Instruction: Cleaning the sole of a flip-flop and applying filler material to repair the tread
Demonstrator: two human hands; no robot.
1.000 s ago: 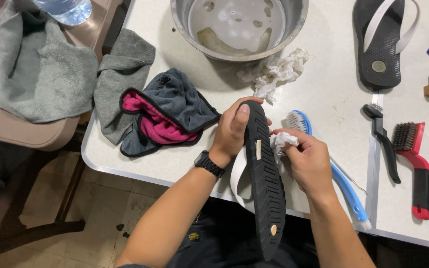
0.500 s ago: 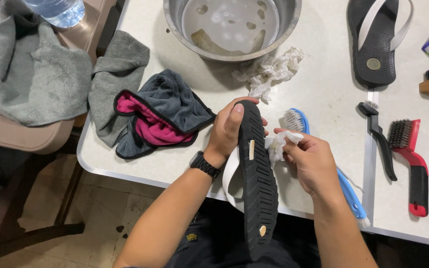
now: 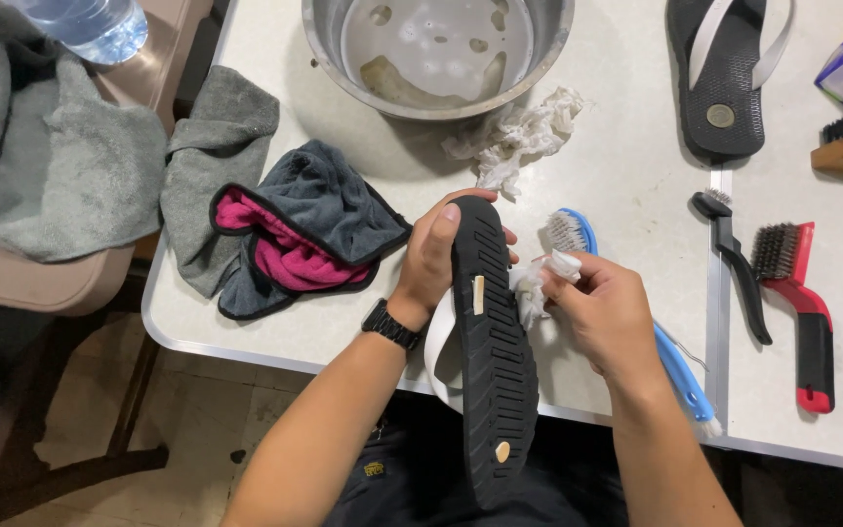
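white table (image 3: 626, 195) carries a round steel bowl (image 3: 438, 49) of cloudy water at its far edge. black rubber flip-flop (image 3: 493, 342) with white strap is held over the near table edge, sole up, long axis running near-to-far, toe end pointing away toward the bowl. left hand (image 3: 436, 256) comes in from the left, fingers closed around the toe end. right hand (image 3: 602, 312) sits just right of the sole, fingers pinched on a small crumpled white tissue (image 3: 539, 283) touching the sole's edge.
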